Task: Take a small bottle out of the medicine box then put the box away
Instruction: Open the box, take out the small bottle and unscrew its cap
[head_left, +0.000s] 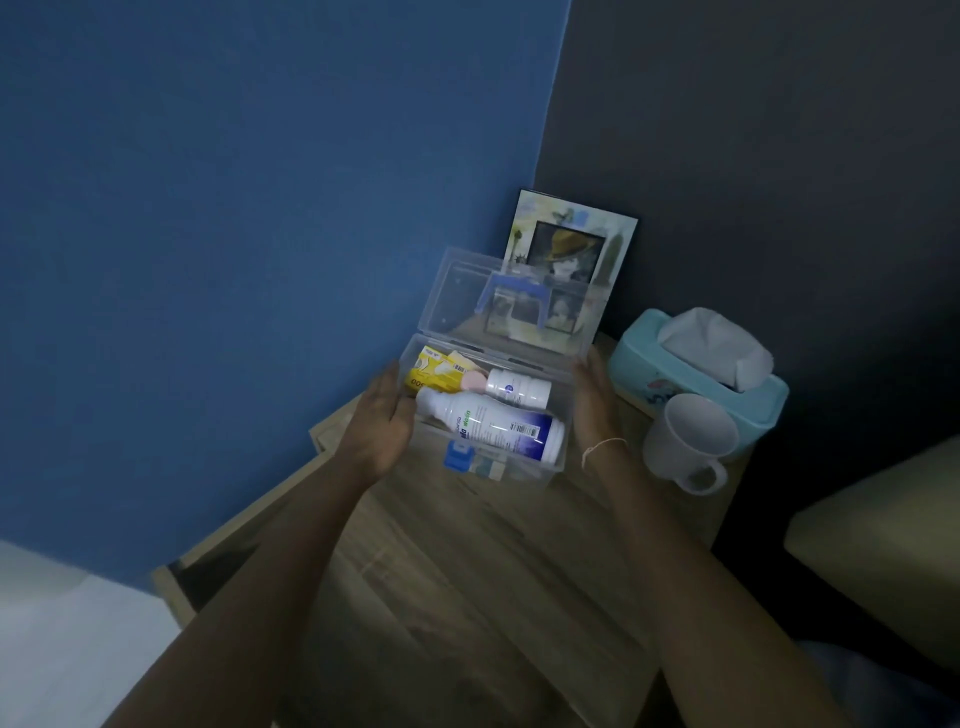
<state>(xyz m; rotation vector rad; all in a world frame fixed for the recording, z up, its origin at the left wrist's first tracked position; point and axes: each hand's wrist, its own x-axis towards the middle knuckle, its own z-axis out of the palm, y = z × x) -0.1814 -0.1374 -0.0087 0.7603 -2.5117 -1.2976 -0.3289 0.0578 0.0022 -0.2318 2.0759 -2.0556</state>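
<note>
A clear plastic medicine box (566, 395) sits over the wooden bedside table (467, 545), its lid (457, 291) standing open with a blue handle on it. Inside lie a small white bottle (519, 387), a larger white bottle with a blue label (493, 428), a yellow packet (434, 374) and a pink item. My left hand (387, 421) grips the box's left end. My right hand (595, 400) presses against its right end; most of its fingers are hidden behind the box. A blue latch shows at the box's front.
A picture frame (566, 244) leans against the dark wall behind the box. A teal tissue box (649, 364) and a white mug (685, 441) stand to the right. A blue wall is to the left, a pale cushion (883, 545) at the right edge.
</note>
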